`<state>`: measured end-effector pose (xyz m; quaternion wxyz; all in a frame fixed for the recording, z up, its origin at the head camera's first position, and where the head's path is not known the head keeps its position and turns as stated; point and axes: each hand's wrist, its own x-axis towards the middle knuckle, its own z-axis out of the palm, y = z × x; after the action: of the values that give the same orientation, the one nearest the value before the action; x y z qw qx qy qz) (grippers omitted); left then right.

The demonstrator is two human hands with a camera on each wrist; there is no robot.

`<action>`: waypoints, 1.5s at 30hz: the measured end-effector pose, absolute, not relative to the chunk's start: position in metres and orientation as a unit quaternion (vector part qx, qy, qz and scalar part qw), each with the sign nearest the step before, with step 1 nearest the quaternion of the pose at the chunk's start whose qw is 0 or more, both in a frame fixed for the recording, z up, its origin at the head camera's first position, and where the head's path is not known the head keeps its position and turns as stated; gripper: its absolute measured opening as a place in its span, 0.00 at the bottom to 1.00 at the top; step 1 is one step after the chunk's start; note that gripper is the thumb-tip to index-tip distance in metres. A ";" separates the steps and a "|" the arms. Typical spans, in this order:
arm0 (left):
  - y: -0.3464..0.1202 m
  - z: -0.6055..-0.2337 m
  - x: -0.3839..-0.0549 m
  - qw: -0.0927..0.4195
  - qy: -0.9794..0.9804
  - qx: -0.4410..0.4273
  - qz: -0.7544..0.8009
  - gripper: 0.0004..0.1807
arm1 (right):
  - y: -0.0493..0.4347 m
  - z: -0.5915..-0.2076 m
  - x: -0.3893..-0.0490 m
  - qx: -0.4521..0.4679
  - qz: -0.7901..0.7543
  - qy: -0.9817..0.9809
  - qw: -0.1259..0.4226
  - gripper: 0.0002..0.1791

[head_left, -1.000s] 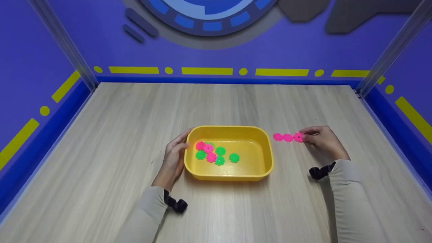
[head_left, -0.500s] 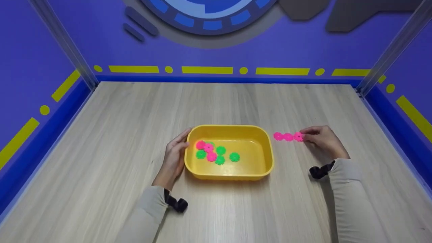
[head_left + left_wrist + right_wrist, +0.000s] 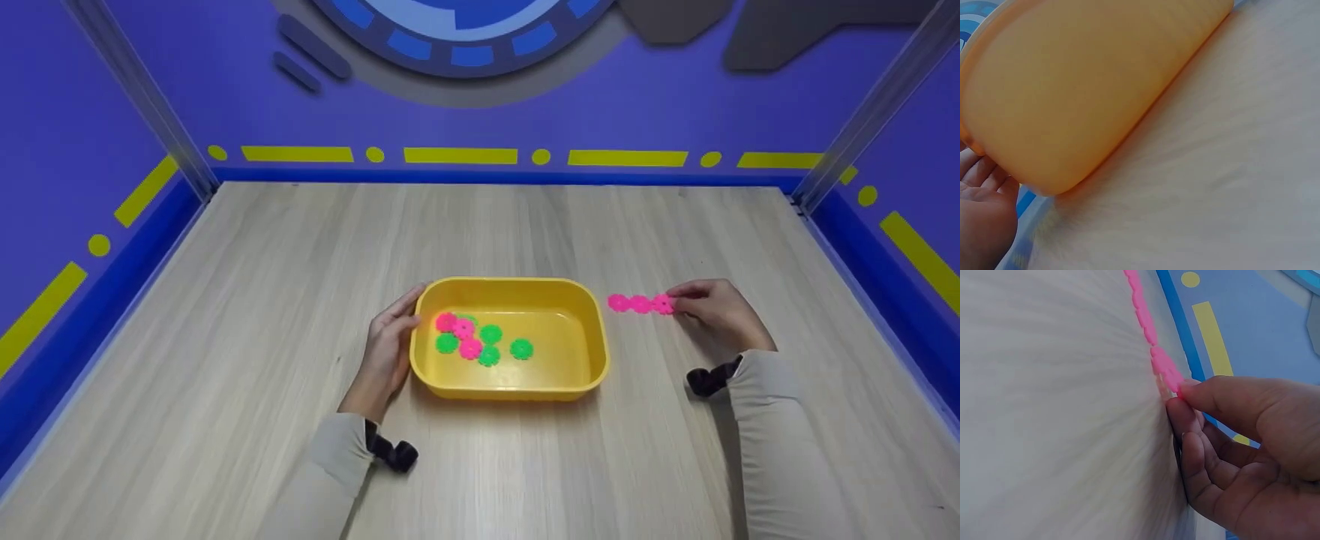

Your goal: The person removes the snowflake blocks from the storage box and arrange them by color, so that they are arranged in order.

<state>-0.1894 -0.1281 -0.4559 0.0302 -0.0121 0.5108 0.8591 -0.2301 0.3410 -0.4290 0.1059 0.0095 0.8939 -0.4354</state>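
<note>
In the head view, a yellow rectangular plastic bin (image 3: 510, 394) stands on the table. My left hand (image 3: 384, 349) holds its left side, thumb at the rim and fingers along the outer wall. Several green flower-shaped discs (image 3: 522, 349) and a few pink ones (image 3: 470, 349) lie in the bin's left half and middle. To the bin's right, my right hand (image 3: 716, 311) pinches the right end of a row of pink flower-shaped discs (image 3: 640, 304) between thumb and index finger. In the right wrist view, the held pink disc (image 3: 1165, 370) is tilted, its lower edge at the fingertips.
The light wooden table (image 3: 480, 232) is bounded by a blue-purple back wall (image 3: 480, 124) and side walls with yellow markings. A black wrist camera (image 3: 401, 456) sits by the left sleeve, another black camera (image 3: 705, 384) by the right.
The head view has shifted very slightly. Both hands, the bin and the pink discs stay in nearly the same places.
</note>
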 end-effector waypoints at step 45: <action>-0.129 -0.456 -0.190 0.028 0.511 -0.015 0.859 0.30 | 0.345 -0.432 -0.230 0.015 -0.412 0.905 0.106 0.25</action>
<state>-0.1902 -0.1286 -0.4556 0.0283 -0.0154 0.5112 0.8588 -0.2298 0.3452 -0.4316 0.1055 0.0149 0.9048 -0.4124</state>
